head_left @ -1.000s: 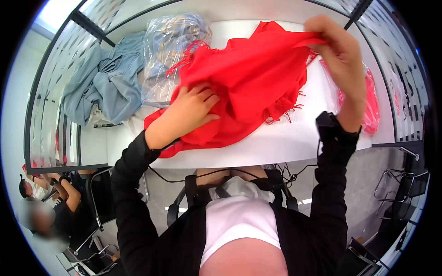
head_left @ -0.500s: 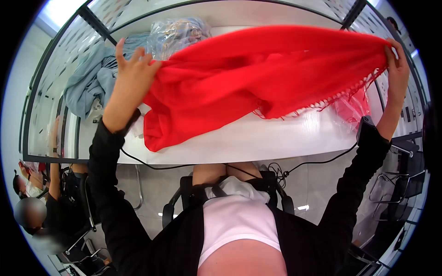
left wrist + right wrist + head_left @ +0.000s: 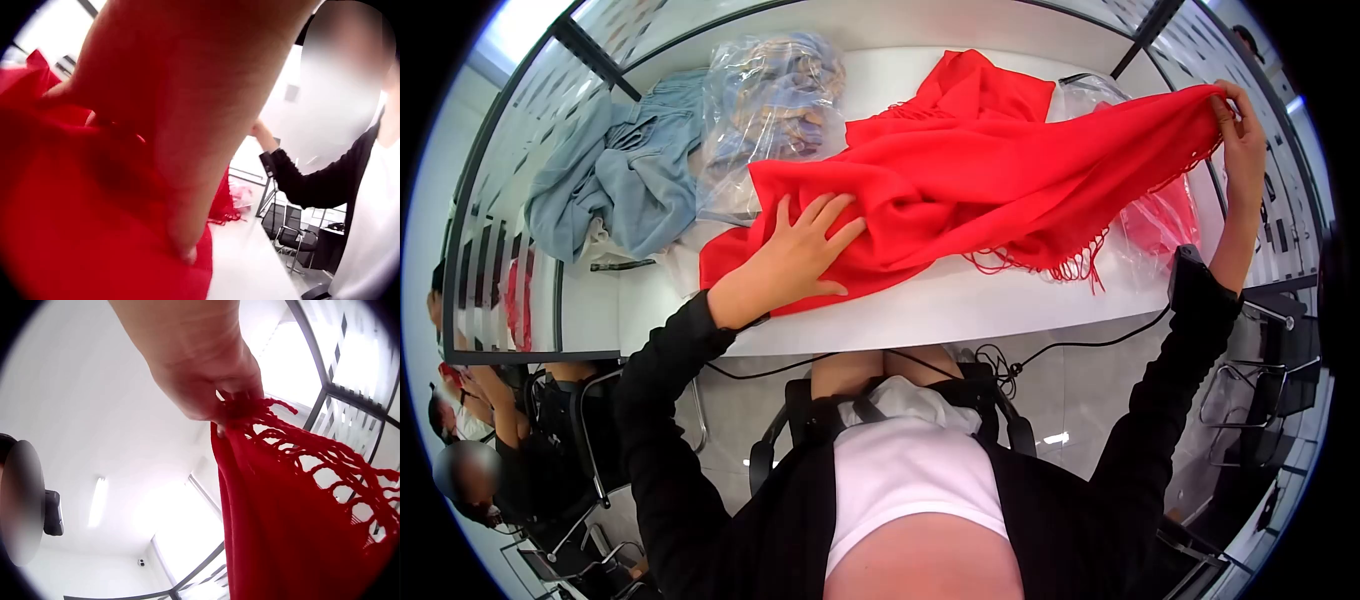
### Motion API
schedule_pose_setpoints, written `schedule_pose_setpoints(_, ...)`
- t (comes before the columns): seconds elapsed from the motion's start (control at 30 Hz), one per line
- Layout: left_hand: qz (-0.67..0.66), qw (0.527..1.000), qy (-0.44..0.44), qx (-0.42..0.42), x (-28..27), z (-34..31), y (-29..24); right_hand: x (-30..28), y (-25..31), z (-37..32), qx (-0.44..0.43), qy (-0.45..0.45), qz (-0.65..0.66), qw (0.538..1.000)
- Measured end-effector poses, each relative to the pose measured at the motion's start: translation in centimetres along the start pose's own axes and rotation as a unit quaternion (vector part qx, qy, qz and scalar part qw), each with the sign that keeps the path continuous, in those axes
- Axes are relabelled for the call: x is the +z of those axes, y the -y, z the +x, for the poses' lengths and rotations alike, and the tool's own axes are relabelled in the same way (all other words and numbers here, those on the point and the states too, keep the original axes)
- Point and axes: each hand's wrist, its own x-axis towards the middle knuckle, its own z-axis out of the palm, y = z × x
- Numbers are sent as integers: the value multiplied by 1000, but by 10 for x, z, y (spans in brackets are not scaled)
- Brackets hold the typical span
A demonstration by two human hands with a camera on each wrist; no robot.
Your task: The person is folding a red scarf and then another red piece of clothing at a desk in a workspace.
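Observation:
A red fringed scarf (image 3: 960, 200) stretches across the white table, bunched at the left and pulled up toward the right. My left hand (image 3: 798, 255) lies on its left part with the fingers spread. Raised at the far right, my right hand (image 3: 1245, 130) pinches a corner of the scarf. In the right wrist view the right hand (image 3: 212, 381) grips the corner and the knotted fringe (image 3: 331, 462) hangs beside it. The left wrist view has the left hand (image 3: 156, 125) close over the red cloth (image 3: 94, 219).
Light blue denim clothing (image 3: 625, 175) lies at the table's left. Beside it is a plastic bag with plaid cloth (image 3: 775, 100). A clear bag with a red item (image 3: 1160, 220) sits at the right. Low panels edge the white table (image 3: 1040, 300); cables hang at its front.
My right hand has carried the scarf's corner outward to the right, spreading the cloth. My left hand rose to the left with the cloth's edge, then came back down onto the scarf.

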Motion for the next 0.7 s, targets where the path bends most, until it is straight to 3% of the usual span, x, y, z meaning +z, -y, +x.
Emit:
schedule_pose_setpoints(0.07, -3, 997, 41, -58, 14, 5, 4, -7, 1, -1, 10, -26, -7, 1000)
schedule_pose_setpoints(0.17, -75, 995, -25, -58, 27, 11, 38, -23, -21, -1, 17, -39, 20, 999)
schedule_pose_setpoints(0.2, -151, 981, -112, -39, 33, 11, 51, -27, -25, -2, 16, -41, 7, 999)
schedule_pose_setpoints(0.27, -304, 938, -108, -126, 20, 13, 64, -36, -34, -4, 13, -31, -42, 999)
schedule_pose_setpoints(0.3, -348, 910, -113, -194, 15, 12, 66, -37, -36, -6, 29, -32, -45, 998)
schedule_pose_setpoints(0.33, -461, 853, -150, -196, 15, 11, 70, -36, -35, -9, 45, -32, -48, 997)
schedule_pose_setpoints(0.4, -659, 696, -214, -191, 16, 11, 76, -33, -41, -14, 71, -28, -32, 997)
schedule_pose_setpoints(0.5, -733, 600, -249, -202, -3, 10, 68, -29, -60, -16, 57, -33, -21, 998)
schedule_pose_setpoints(0.53, -740, 593, -244, -202, -10, 7, 69, -26, -61, -17, 65, -31, -21, 997)
schedule_pose_setpoints(0.7, -672, 673, -268, -155, -31, -8, 88, -17, -60, -16, 63, -18, -108, 992)
